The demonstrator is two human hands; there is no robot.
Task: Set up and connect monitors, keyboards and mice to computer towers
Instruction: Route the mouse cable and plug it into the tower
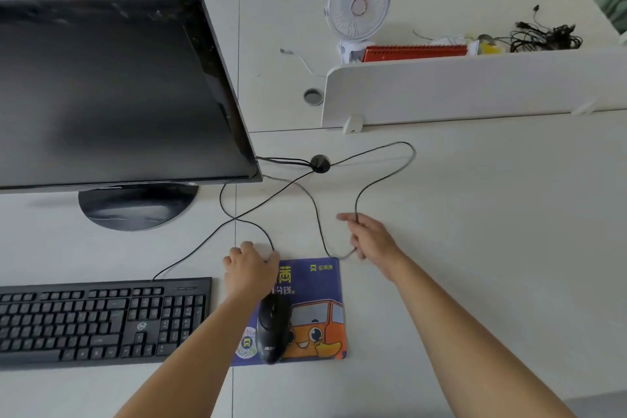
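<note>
From mouse pad: 3 o'clock, bare desk, wide open passage out to right edge. 12 o'clock, cables loop and cross around black grommet — snag zone. 1 o'clock, white divider panel walls off far desk. 9 o'clock, keyboard near pad, narrow gap only. 10 o'clock, monitor on round stand blocks reach.
</note>
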